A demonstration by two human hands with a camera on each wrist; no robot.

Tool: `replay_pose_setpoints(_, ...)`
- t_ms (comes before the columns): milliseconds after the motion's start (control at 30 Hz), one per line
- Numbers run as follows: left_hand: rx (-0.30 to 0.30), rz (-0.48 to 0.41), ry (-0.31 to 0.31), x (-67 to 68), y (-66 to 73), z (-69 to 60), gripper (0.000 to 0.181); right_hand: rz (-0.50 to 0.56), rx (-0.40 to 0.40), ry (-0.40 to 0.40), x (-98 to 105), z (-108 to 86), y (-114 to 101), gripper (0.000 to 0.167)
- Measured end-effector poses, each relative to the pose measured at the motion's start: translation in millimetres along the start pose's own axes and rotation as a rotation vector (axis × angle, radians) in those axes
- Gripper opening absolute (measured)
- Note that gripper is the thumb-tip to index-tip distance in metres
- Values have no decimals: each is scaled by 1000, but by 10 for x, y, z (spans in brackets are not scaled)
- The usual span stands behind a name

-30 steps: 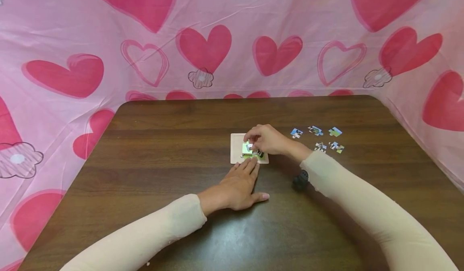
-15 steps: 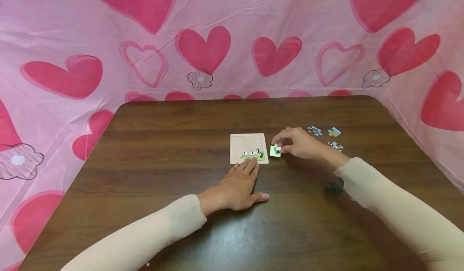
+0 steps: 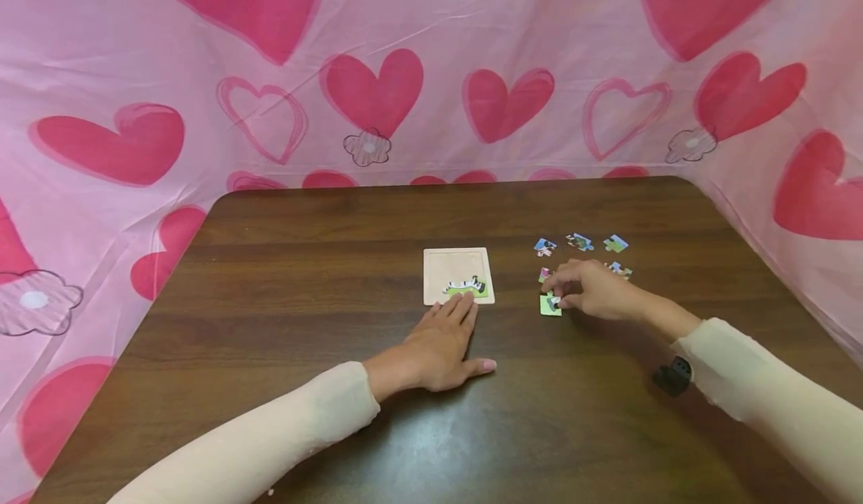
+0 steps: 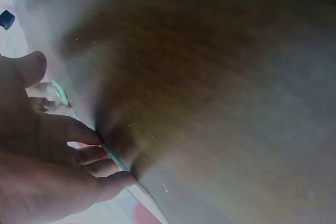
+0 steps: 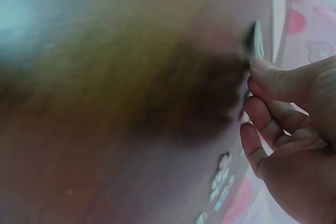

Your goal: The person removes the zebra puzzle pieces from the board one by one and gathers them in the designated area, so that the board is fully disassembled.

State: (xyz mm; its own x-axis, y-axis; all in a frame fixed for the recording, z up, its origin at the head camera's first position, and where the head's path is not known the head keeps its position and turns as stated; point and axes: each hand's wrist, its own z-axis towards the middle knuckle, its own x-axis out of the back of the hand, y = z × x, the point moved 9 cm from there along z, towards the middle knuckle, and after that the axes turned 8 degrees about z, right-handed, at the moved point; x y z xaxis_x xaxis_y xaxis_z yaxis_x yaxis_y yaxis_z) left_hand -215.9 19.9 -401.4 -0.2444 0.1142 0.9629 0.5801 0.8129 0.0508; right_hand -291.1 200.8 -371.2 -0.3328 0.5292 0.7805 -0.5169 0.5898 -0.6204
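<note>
My left hand point(image 3: 440, 344) lies with straight fingers on the near edge of a square wooden puzzle tray point(image 3: 434, 268). Along the tray's lower right, joined puzzle pieces point(image 3: 465, 287) show zebra stripes over green. To the right of the tray, my right hand point(image 3: 600, 291) pinches a green puzzle piece point(image 3: 549, 305) between thumb and fingers, at or just above the table. In the right wrist view the same green piece point(image 5: 258, 39) is seen edge-on at the thumb tip. The left wrist view has the fingertips point(image 4: 122, 179) touching the tray edge.
Loose puzzle pieces lie beyond the right hand: a blue and white one point(image 3: 544, 247), a striped one point(image 3: 580, 242), a blue-green one point(image 3: 616, 243) and others partly covered by the hand. The brown table point(image 3: 303, 264) ends at a pink heart-patterned cloth point(image 3: 438, 107).
My right hand has carried the green piece from above the tray to the right, near the loose pieces. The left hand has stayed on the tray edge.
</note>
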Motion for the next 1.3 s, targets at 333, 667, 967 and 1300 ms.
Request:
replay_pose_setpoints(333, 3, -14, 16, -4, -19, 7, 89, -59, 66, 29, -4, 4, -57, 31)
replay_pose_setpoints(667, 27, -73, 21, 13, -60, -16, 85, -22, 62, 70, 5, 277, -215, 22)
replay_pose_setpoints(967, 15, -45, 32, 4, -48, -12, 89, 10, 128, 50, -208, 642, -447, 26)
replay_pose_setpoints(1300, -4, -16, 35, -27, -59, 8, 88, 52, 139, -123, -508, 990, -614, 38)
